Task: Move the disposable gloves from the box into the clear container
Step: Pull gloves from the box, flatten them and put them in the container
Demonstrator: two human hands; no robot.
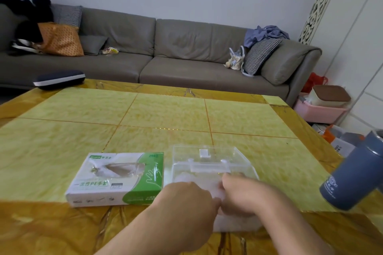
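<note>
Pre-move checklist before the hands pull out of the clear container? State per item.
1. Clear container lid raised, opening free: ok.
2. Gloves inside the container: ok, a whitish wad shows through the wall.
3. Left hand and right hand both at the container front: ok. Whether either has a grip on gloves: cannot tell, fingers hidden and blurred.
4. Glove box flat on the table, beside the container's left side: ok.
5. More gloves left in the box: cannot tell.
6. Blue-grey bottle near the right hand looks tilted: not ok, watch that elbow.
</note>
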